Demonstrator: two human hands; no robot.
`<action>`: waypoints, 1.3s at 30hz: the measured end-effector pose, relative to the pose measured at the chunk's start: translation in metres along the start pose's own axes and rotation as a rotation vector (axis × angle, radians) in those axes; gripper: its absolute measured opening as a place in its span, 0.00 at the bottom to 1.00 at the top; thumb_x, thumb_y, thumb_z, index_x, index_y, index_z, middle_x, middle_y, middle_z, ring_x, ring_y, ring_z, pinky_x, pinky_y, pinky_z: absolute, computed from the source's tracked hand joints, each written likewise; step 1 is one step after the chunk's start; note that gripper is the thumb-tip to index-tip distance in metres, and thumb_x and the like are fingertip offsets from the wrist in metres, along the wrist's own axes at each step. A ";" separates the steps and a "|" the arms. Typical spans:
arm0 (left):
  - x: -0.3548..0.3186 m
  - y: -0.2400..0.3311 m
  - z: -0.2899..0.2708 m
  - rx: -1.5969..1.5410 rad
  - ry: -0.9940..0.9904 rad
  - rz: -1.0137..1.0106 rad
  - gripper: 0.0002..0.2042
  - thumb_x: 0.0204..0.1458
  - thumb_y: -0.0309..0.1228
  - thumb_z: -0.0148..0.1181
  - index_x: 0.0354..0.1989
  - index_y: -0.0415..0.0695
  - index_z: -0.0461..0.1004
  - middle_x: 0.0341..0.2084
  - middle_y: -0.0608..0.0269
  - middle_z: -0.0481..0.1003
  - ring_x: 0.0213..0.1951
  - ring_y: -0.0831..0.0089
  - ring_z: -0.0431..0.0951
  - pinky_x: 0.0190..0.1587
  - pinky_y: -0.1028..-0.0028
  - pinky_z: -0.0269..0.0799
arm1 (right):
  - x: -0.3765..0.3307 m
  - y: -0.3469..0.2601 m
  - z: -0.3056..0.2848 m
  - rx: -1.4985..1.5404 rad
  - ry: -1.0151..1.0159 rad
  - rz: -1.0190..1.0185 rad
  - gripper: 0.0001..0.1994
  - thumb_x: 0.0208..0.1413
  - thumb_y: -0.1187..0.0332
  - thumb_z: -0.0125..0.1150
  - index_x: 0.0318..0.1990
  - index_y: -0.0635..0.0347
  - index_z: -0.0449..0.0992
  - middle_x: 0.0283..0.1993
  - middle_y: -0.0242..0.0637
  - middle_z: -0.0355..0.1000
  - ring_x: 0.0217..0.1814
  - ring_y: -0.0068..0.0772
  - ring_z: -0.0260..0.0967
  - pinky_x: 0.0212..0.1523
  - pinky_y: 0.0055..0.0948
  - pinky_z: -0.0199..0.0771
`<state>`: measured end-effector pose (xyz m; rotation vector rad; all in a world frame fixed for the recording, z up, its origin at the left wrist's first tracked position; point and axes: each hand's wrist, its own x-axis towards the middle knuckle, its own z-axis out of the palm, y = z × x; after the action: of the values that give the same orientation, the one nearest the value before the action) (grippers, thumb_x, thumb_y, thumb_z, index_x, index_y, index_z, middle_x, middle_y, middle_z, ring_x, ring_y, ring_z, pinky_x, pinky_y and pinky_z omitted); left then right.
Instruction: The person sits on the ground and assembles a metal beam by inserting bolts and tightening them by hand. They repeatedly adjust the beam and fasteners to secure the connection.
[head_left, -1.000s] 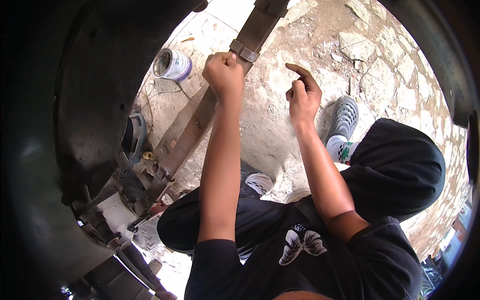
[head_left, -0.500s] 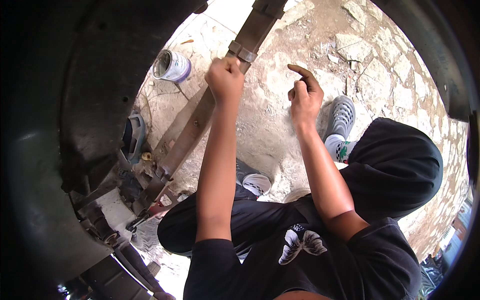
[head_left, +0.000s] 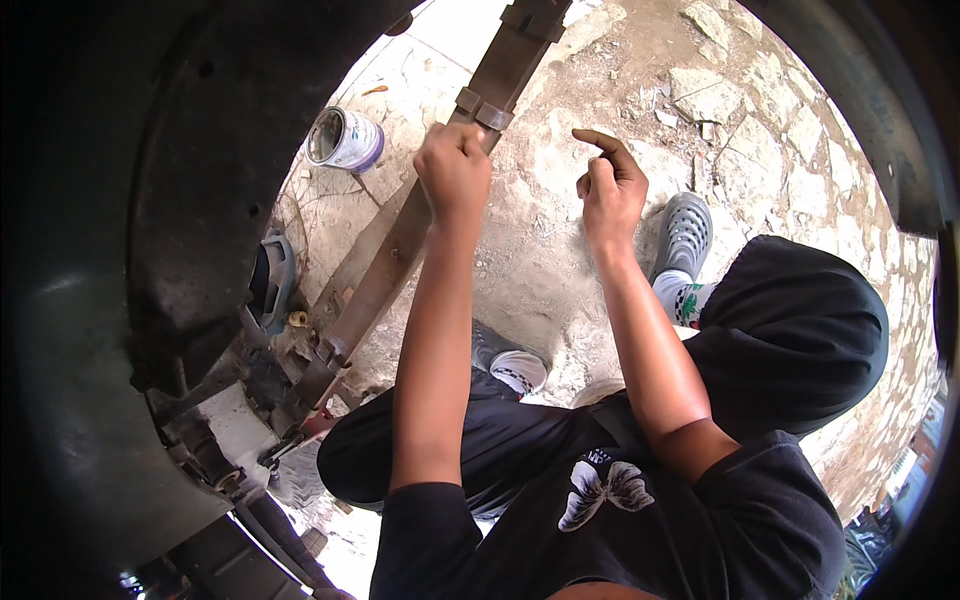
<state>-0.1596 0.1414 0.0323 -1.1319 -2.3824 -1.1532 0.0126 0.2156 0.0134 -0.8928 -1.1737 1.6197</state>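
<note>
Holds left hand (head_left: 453,170) balled up at the long brown bar (head_left: 385,262) slanting over the stony ground (head_left: 530,260), near its metal band (head_left: 484,108), hard to tell around what, and right hand (head_left: 612,190) loose, one finger poking out, past the bar's right edge, with room between.

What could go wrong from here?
The bare left hand is close to the metal clamp on the bar, so a slip might scrape it. The open can near the bar could be knocked over. The perforated right clog might offer little protection if something heavy dropped.
</note>
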 end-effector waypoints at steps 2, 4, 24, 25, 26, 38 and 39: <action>0.004 0.001 0.002 0.035 0.018 -0.016 0.04 0.48 0.17 0.64 0.26 0.40 0.82 0.25 0.54 0.79 0.29 0.56 0.80 0.34 0.61 0.76 | -0.003 0.002 0.000 0.004 -0.008 0.008 0.19 0.57 0.76 0.48 0.49 0.63 0.84 0.20 0.21 0.62 0.18 0.11 0.52 0.20 0.21 0.54; 0.002 0.002 0.005 0.037 0.023 -0.036 0.05 0.48 0.17 0.63 0.26 0.41 0.82 0.25 0.55 0.79 0.29 0.56 0.80 0.34 0.61 0.76 | -0.007 0.002 -0.002 -0.005 -0.016 0.017 0.18 0.57 0.75 0.48 0.49 0.63 0.84 0.20 0.21 0.62 0.18 0.11 0.52 0.20 0.21 0.54; -0.018 0.001 0.000 0.023 -0.014 -0.091 0.02 0.48 0.21 0.69 0.30 0.38 0.85 0.26 0.53 0.82 0.27 0.60 0.81 0.33 0.66 0.74 | -0.003 -0.001 0.001 -0.081 0.009 0.008 0.18 0.56 0.74 0.49 0.45 0.61 0.86 0.17 0.21 0.61 0.19 0.13 0.53 0.22 0.23 0.55; -0.012 -0.002 0.000 0.034 -0.032 -0.093 0.02 0.48 0.21 0.69 0.30 0.38 0.85 0.26 0.53 0.82 0.27 0.61 0.81 0.33 0.66 0.74 | 0.000 -0.001 0.001 -0.077 0.008 -0.006 0.18 0.56 0.74 0.49 0.45 0.61 0.86 0.17 0.21 0.62 0.19 0.13 0.53 0.22 0.23 0.55; -0.007 -0.005 0.000 0.048 -0.049 -0.099 0.02 0.48 0.21 0.70 0.30 0.38 0.85 0.26 0.54 0.82 0.27 0.62 0.81 0.33 0.66 0.74 | 0.002 -0.001 0.002 -0.073 0.004 -0.017 0.18 0.56 0.74 0.49 0.46 0.61 0.86 0.17 0.21 0.62 0.19 0.13 0.53 0.22 0.23 0.55; -0.010 -0.005 -0.005 0.123 -0.007 -0.133 0.02 0.49 0.21 0.70 0.30 0.41 0.85 0.27 0.55 0.83 0.29 0.64 0.82 0.33 0.67 0.76 | -0.006 -0.002 0.005 -0.054 -0.042 0.019 0.18 0.56 0.75 0.49 0.45 0.61 0.86 0.18 0.22 0.62 0.19 0.12 0.53 0.21 0.23 0.54; -0.009 -0.005 -0.005 0.107 -0.023 -0.190 0.02 0.49 0.21 0.70 0.30 0.41 0.85 0.28 0.55 0.83 0.30 0.64 0.83 0.34 0.67 0.76 | -0.009 -0.002 0.004 -0.057 -0.043 0.032 0.17 0.56 0.75 0.49 0.45 0.61 0.86 0.18 0.21 0.62 0.20 0.12 0.53 0.21 0.23 0.54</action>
<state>-0.1581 0.1312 0.0279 -0.9056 -2.5814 -1.0585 0.0122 0.2064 0.0166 -0.9209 -1.2469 1.6457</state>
